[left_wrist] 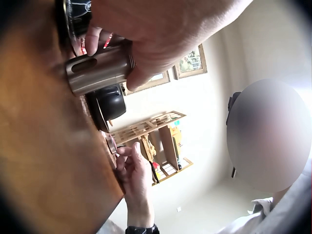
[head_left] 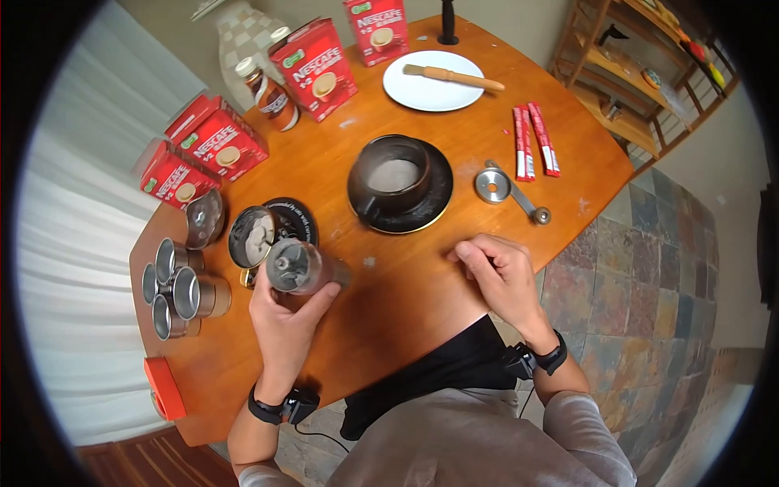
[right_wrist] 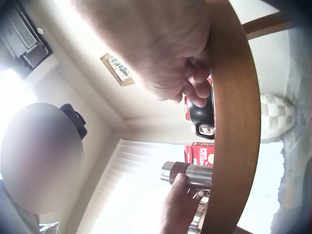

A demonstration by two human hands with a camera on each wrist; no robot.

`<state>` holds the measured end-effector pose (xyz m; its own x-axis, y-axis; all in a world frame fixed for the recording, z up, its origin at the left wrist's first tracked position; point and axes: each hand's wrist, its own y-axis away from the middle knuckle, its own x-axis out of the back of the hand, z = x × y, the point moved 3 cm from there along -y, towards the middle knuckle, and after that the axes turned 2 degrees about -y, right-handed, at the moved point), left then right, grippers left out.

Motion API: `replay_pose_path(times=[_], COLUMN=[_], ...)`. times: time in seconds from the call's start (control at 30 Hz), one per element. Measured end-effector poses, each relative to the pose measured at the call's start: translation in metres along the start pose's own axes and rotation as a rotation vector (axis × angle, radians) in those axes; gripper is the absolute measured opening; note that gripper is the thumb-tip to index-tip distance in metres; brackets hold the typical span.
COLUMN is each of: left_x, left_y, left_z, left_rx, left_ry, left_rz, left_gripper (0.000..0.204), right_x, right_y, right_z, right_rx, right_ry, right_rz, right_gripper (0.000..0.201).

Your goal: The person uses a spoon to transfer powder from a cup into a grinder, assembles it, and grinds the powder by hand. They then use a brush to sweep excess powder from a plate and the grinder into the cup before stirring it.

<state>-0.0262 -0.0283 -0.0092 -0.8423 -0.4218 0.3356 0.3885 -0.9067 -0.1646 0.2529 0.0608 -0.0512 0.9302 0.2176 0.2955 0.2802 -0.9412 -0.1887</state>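
My left hand (head_left: pixel 294 302) grips a steel cylinder (head_left: pixel 297 266) just above the wooden table (head_left: pixel 406 284), its open end facing up at me. In the left wrist view the fingers (left_wrist: pixel 146 44) wrap round the same cylinder (left_wrist: pixel 100 70). My right hand (head_left: pixel 487 268) rests on the table near the front edge with its fingers loosely curled and nothing in it; the right wrist view shows that hand (right_wrist: pixel 170 63) against the table rim. Between and beyond the hands stands a black cup (head_left: pixel 393 177) on a black saucer (head_left: pixel 434 203).
Beside the cylinder sit an open tin of pale powder (head_left: pixel 250 235) and its black lid (head_left: pixel 292 217). Several small metal cups (head_left: pixel 182 288) cluster at the left edge. Red Nescafe boxes (head_left: pixel 316 69), a bottle (head_left: pixel 272 96), a white plate with a wooden-handled brush (head_left: pixel 434 79), red sachets (head_left: pixel 533 142) and a metal scoop (head_left: pixel 507 191) lie farther back.
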Motion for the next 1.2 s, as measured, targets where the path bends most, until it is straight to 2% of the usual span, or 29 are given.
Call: replay_pose_path(times=[0.33,0.6,0.73,0.93,0.97,1.07,1.2], left_x=[-0.001,-0.002,-0.002,-0.003,-0.004,-0.008,-0.014], left_y=[0.001,0.0,-0.002,-0.002,-0.001,-0.006,-0.017], left_z=[0.005,0.013,0.012,0.017,0.016,0.02,0.036], left_rx=[-0.109,-0.347,-0.319,-0.143,-0.22,-0.264,-0.174], left_ry=[-0.121,-0.317,-0.316,-0.167,-0.214,-0.218,-0.084], left_rz=[-0.016,0.01,-0.023,-0.038,-0.03,-0.067,-0.071], left_gripper=[0.063,0.066,0.065,0.066,0.065,0.065,0.068], right_x=[-0.001,-0.002,-0.001,-0.001,-0.001,-0.002,-0.001], right_y=[0.001,0.002,0.002,0.002,0.002,0.002,0.002], right_z=[-0.001,0.005,0.004,0.004,0.002,0.006,0.002], right_rx=[-0.032,-0.027,-0.03,-0.029,-0.035,-0.042,-0.026], right_ry=[0.027,0.005,0.021,0.01,0.012,0.01,0.0], right_rz=[0.007,0.004,-0.007,0.002,-0.001,0.002,-0.002], right_gripper=[0.026,0.033,0.033,0.033,0.033,0.032,0.031])
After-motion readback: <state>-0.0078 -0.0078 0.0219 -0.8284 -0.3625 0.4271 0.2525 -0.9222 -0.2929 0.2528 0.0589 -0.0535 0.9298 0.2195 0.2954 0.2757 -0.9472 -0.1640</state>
